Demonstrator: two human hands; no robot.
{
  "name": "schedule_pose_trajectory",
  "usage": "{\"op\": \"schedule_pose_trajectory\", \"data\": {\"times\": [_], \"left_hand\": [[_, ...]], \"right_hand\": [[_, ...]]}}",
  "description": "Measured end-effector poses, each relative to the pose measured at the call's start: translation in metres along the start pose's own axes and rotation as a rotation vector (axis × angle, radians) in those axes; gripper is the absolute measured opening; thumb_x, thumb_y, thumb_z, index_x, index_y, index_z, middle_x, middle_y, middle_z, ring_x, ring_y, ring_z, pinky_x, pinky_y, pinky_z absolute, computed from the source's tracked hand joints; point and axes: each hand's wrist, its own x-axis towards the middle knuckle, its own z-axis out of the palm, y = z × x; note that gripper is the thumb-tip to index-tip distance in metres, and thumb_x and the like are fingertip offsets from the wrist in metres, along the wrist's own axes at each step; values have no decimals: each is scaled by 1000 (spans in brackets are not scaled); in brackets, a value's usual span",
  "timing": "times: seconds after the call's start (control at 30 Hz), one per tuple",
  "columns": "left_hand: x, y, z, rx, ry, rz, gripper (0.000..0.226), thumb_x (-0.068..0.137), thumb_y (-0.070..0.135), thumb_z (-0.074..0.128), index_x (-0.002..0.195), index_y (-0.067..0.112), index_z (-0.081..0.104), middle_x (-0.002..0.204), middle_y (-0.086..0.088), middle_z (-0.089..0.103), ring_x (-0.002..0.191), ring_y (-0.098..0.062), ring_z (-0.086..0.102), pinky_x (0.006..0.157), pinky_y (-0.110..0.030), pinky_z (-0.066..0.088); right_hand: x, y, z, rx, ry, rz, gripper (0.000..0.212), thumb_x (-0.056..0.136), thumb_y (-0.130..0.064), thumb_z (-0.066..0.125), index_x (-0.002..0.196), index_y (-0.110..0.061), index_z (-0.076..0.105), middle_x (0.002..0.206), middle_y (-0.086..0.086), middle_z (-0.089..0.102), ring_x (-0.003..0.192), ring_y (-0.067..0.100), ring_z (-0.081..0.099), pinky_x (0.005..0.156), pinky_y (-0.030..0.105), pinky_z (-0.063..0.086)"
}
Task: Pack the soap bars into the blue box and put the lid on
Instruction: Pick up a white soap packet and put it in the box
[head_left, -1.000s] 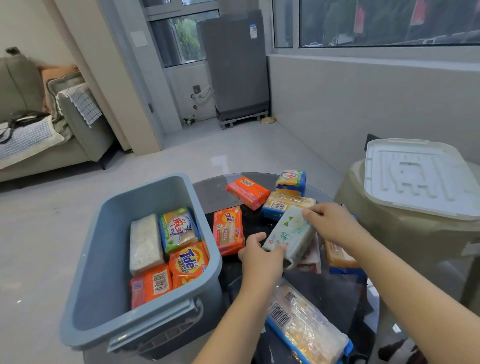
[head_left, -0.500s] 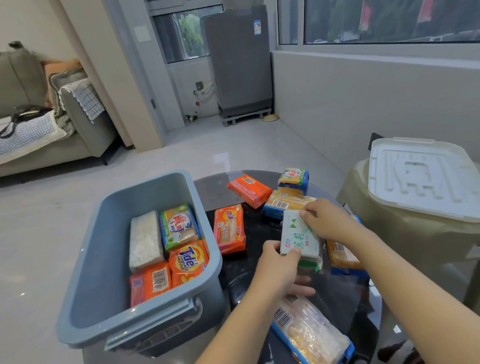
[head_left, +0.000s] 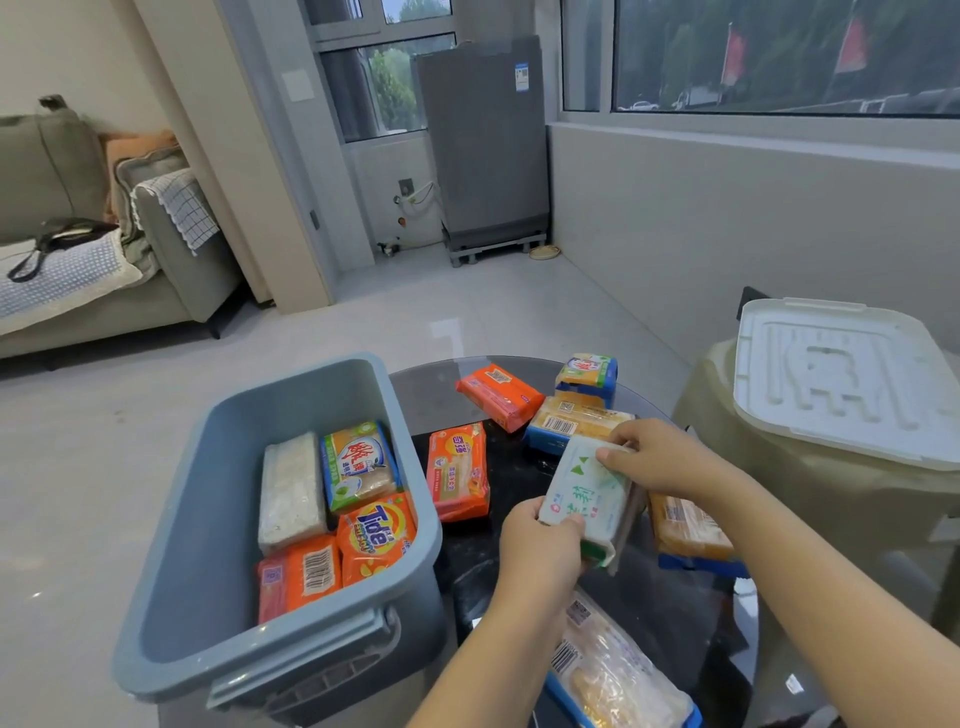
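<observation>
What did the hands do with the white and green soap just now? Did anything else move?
Both hands kept hold of the white and green soap pack and turned it: a second ago it slanted, now it stands more upright, its printed face to the camera. The left hand holds its near end, the right hand its far end. The four soaps in the blue box and the white lid stayed put.

A home living room: a grey sofa (head_left: 78, 270) at ten o'clock, a washing machine (head_left: 485, 145) at twelve.
</observation>
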Motion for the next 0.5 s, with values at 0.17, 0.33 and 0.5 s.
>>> {"op": "schedule_pose_trajectory", "data": {"times": [0.17, 0.33, 0.5], "left_hand": [[-14, 17, -2, -45, 2, 99, 22, 88, 7, 60, 106, 19, 63, 93, 5, 67, 90, -14, 67, 82, -36, 58], [-34, 41, -6, -55, -49, 275, 27, 88, 11, 62, 112, 22, 63, 105, 4, 69, 95, -12, 68, 82, -35, 59], [-55, 72, -32, -60, -38, 465, 27, 85, 15, 67, 89, 41, 62, 95, 12, 70, 89, -8, 70, 70, -25, 60]], "right_hand": [[-21, -9, -14, 221, 108, -41, 18, 90, -33, 52, 102, -22, 60, 92, -6, 65, 87, 11, 62, 71, 27, 49], [-51, -27, -33, 619, 219, -75, 19, 89, -28, 56, 105, -20, 63, 100, 3, 66, 92, 19, 65, 84, 38, 53], [-71, -66, -53, 782, 237, -226, 22, 86, -22, 62, 107, -21, 63, 103, 5, 67, 95, 21, 67, 83, 37, 55]]}}
